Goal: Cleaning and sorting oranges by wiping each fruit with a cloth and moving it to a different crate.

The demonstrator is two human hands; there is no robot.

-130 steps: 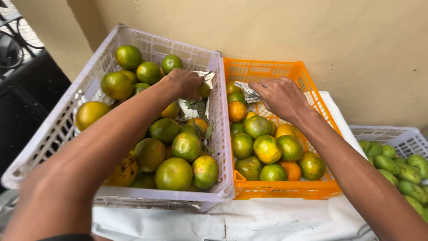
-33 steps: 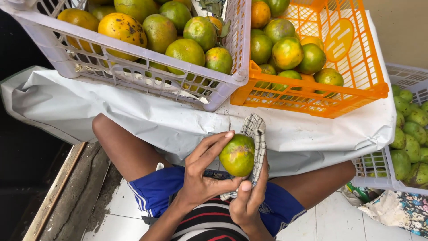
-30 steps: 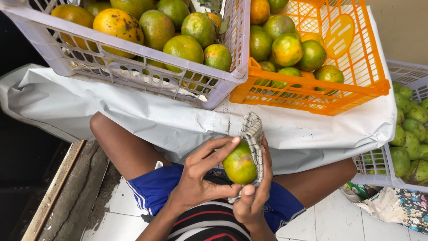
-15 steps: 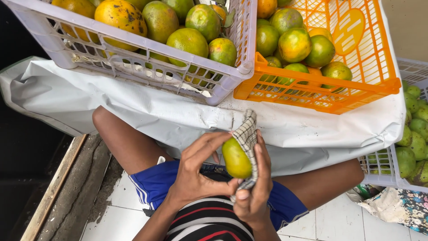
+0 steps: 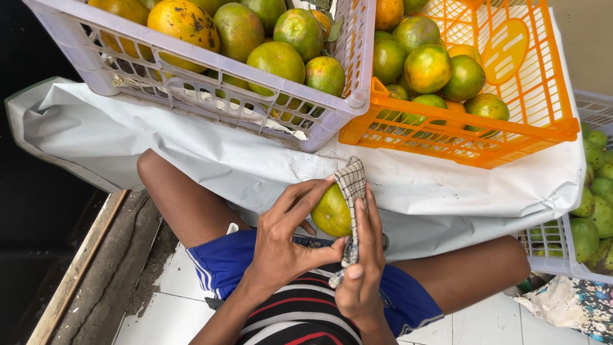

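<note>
My left hand (image 5: 284, 246) grips a green-yellow orange (image 5: 331, 213) over my lap, fingers curled round its left side. My right hand (image 5: 364, 265) presses a checked cloth (image 5: 352, 191) flat against the fruit's right side. Above them, on a white sheet (image 5: 191, 160), stand a pale lilac crate (image 5: 211, 105) and an orange crate (image 5: 460, 137), both full of green and orange citrus fruit.
A third pale crate (image 5: 546, 246) with small green fruit sits at the right edge, over a patterned bag (image 5: 571, 306). White floor tiles (image 5: 159, 306) lie below my knees, with a rough concrete kerb (image 5: 96, 268) and a dark gap to the left.
Earlier both hands reached into the crates. Since then the orange and cloth came down to my lap, and over the last second my right hand has slid the cloth across the fruit as it turned.
</note>
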